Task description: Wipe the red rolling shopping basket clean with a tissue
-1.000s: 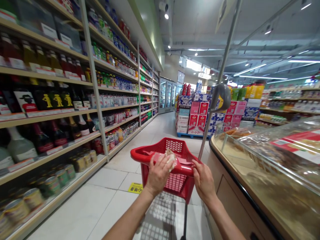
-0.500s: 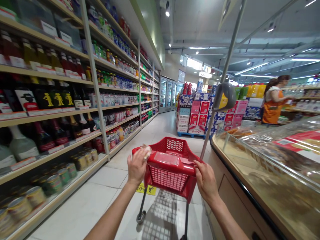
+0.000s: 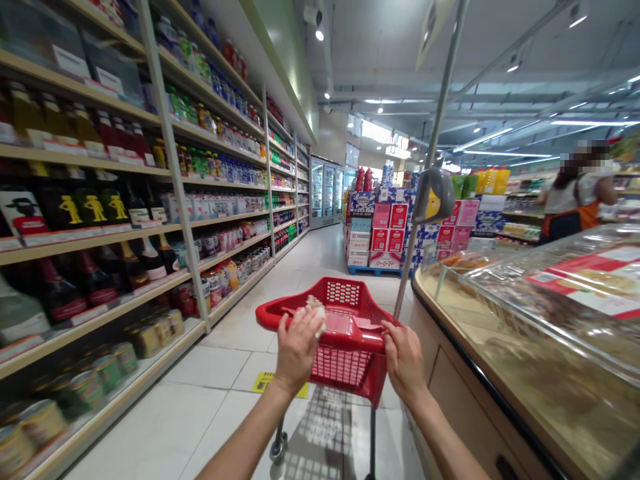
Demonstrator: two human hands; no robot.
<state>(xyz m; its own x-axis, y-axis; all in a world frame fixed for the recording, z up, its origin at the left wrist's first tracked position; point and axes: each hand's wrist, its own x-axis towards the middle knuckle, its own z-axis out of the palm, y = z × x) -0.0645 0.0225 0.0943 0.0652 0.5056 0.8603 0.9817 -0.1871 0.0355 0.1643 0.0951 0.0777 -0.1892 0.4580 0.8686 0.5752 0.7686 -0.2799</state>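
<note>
Left hand [image 3: 299,348]: fingers closed over crumpled cloth [image 3: 317,315], apparently pressing it against handle [image 3: 354,340] for firm contact. Right hand [image 3: 406,360]: fingers curled over handle's right end, likely steadying red cart [image 3: 345,368], which stands on floor [image 3: 240,410] beside counter [image 3: 465,393].

We faced a supermarket aisle [image 3: 320,253].
Pale floor tiles [image 3: 190,373] lay before us, beige shelving [image 3: 174,167] left, glass-door coolers [image 3: 327,190] beyond, a display counter [image 3: 460,387] right, strip lights [image 3: 595,123] above.
</note>
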